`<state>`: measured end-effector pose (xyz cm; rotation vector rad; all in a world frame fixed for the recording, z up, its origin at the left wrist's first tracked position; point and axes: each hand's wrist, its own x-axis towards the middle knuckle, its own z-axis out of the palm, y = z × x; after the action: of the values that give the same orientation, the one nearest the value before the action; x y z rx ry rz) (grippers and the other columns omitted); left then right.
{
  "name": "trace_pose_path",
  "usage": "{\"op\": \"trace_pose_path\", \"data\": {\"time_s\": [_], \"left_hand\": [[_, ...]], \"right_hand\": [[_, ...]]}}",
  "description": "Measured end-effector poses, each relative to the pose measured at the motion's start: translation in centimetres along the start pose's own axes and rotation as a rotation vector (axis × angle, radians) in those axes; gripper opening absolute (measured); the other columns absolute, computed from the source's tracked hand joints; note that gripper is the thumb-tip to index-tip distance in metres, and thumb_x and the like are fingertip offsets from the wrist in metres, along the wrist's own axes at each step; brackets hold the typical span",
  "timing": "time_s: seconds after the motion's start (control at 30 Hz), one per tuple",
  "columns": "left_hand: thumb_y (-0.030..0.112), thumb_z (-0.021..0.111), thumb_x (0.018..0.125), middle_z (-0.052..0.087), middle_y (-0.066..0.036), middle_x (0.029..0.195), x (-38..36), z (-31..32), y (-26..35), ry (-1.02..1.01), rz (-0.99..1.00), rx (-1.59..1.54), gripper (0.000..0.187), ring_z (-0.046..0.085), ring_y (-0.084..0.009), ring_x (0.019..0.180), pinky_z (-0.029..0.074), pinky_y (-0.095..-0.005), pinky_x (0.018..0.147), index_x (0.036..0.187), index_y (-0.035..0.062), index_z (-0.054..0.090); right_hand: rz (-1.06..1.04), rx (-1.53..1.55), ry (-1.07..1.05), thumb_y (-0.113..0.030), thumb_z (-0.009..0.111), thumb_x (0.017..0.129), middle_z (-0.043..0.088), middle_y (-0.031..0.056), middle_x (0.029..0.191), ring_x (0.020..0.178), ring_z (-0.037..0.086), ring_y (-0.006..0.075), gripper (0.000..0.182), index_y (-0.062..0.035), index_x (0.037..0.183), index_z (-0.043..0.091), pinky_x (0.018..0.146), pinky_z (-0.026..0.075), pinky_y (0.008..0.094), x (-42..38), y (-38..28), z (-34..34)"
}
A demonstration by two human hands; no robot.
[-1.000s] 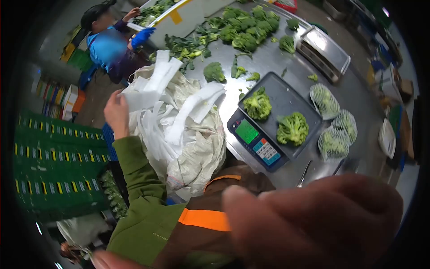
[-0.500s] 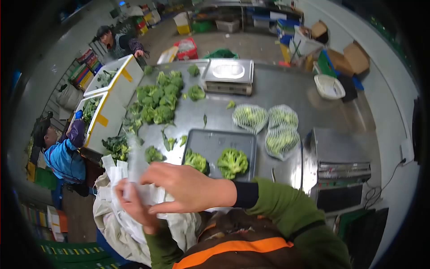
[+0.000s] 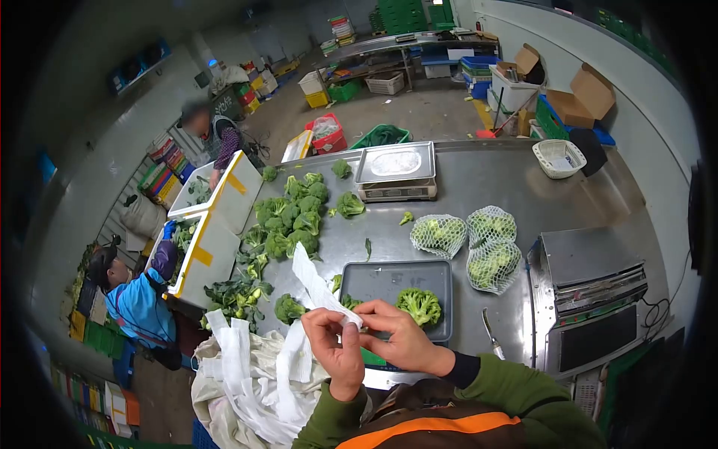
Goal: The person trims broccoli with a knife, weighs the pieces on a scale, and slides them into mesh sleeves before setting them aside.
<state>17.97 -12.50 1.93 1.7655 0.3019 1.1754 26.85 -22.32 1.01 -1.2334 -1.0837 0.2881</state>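
Observation:
A flattened white foam net sleeve [image 3: 310, 275] sticks up from between my hands, over the near left of the grey tray. My left hand [image 3: 336, 350] pinches its lower end between thumb and fingers. Touching that same end from the right, my right hand [image 3: 404, 338] has its fingers closed on the edge. Behind the hands, the grey tray [image 3: 389, 278] holds a broccoli head [image 3: 419, 306] on its right side; more broccoli is partly hidden by the hands. Below my left hand, many similar white sleeves [image 3: 233, 359] lie on a pale cloth sack [image 3: 217, 400].
Loose broccoli [image 3: 288, 217] is heaped left of the tray. Netted broccoli [image 3: 493, 263] sits to its right, near a knife [image 3: 490, 333] and a metal machine [image 3: 591, 269]. A scale [image 3: 396, 172] stands behind. Two people work at white foam boxes [image 3: 217, 254] on the left.
My hands have come together on the sleeve's end, and the sleeve now stands out clearly above them. The head view has shifted, so the table appears lower and further right.

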Motion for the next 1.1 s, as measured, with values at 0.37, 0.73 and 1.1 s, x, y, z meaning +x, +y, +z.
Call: {"op": "trace_pose_path", "data": {"time_s": [0.37, 0.73, 1.1], "left_hand": [[0.006, 0.083, 0.070, 0.058, -0.004, 0.113, -0.3, -2.8, 0.3, -0.252, -0.451, -0.371, 0.060, 0.058, -0.0159, 0.105, 0.047, -0.0295, 0.091, 0.122, 0.0017, 0.053], [-0.011, 0.056, 0.081, 0.065, -0.005, 0.094, 0.9, -3.5, -3.4, 0.246, -0.291, -0.147, 0.034, 0.060, -0.0097, 0.077, 0.051, -0.0251, 0.073, 0.112, -0.0005, 0.062], [0.006, 0.071, 0.084, 0.052, 0.007, 0.073, -4.3, 2.1, -1.5, -0.387, -0.289, -0.214, 0.025, 0.048, -0.0028, 0.067, 0.040, -0.0204, 0.059, 0.107, 0.0046, 0.062]], "right_hand": [[0.434, 0.554, -0.138, -0.017, 0.058, 0.099, 0.062, 0.0003, 0.101, 0.090, 0.057, 0.0093, 0.024, -0.0006, 0.113, 0.067, 0.081, 0.047, 0.0239, -0.2, -0.7, -0.2], [0.282, 0.536, -0.577, -0.003, 0.066, 0.090, 0.060, 0.0051, 0.104, 0.098, 0.061, 0.0171, 0.025, -0.0035, 0.115, 0.061, 0.088, 0.048, 0.0292, -1.3, -5.8, 1.9], [-0.206, -0.662, -0.085, -0.015, 0.066, 0.083, 0.065, 0.0161, 0.110, 0.108, 0.059, 0.0368, 0.029, -0.0040, 0.109, 0.065, 0.095, 0.046, 0.0452, -3.8, 6.5, -5.0]]}}
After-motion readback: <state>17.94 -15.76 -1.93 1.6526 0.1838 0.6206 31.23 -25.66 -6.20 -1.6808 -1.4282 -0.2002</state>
